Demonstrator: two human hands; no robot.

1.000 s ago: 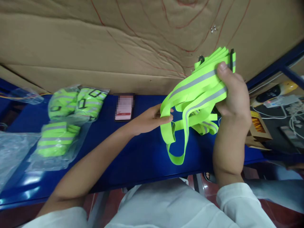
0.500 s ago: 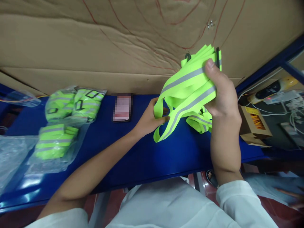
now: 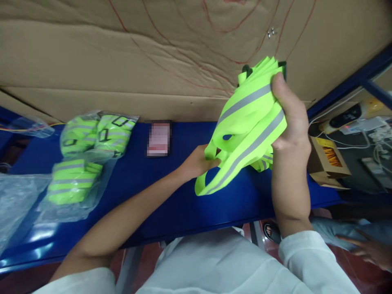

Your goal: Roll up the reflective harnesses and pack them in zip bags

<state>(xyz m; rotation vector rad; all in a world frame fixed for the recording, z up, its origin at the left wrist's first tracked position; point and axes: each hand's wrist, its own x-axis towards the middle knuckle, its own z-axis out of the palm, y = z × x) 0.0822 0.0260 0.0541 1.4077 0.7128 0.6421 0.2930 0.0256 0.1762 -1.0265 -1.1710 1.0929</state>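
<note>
A neon-yellow reflective strap [image 3: 245, 110] with grey stripes hangs in folds between my hands, above the blue table. My right hand [image 3: 290, 110] is closed round the gathered folds, its thumb pressed on the front and black plastic fittings showing at the top. Lower down on the left, my left hand [image 3: 200, 161] is closed on a loop of the same strap; some of its fingers are hidden behind the band. Part of the strap droops behind my right wrist.
On the blue table [image 3: 159, 196], clear plastic bags [image 3: 113, 134] with folded neon straps lie at the left, near a phone [image 3: 159, 139]. A cardboard wall [image 3: 76, 53] stands behind. At the right are an open carton [image 3: 327, 163], cables and another person's hand [image 3: 364, 247].
My left hand has moved slightly down, drawing the strap's loop lower. My right hand has shifted a little to the right, still gripping the folds.
</note>
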